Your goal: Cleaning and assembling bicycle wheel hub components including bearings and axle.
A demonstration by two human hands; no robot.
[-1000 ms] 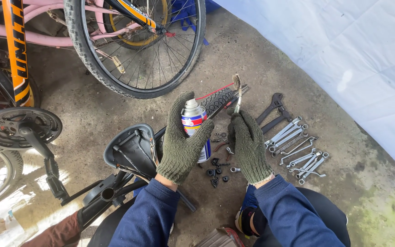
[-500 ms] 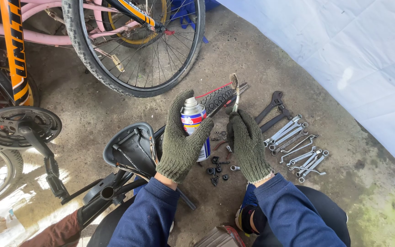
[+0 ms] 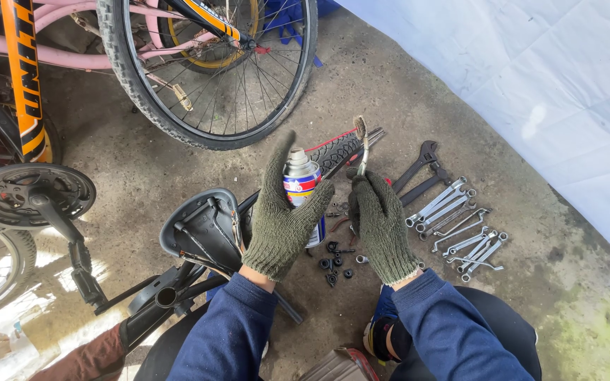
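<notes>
Where wrenches [image 3: 460,226] lie, bolts [image 3: 337,262] between.

Small black parts [image 3: 335,262], perhaps nuts

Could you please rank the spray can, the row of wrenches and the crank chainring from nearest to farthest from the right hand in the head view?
From the right hand:
1. Spray can, just to its left, held in the left hand.
2. Row of wrenches, laid on the ground to its right.
3. Crank chainring, far off at the left edge.
</notes>
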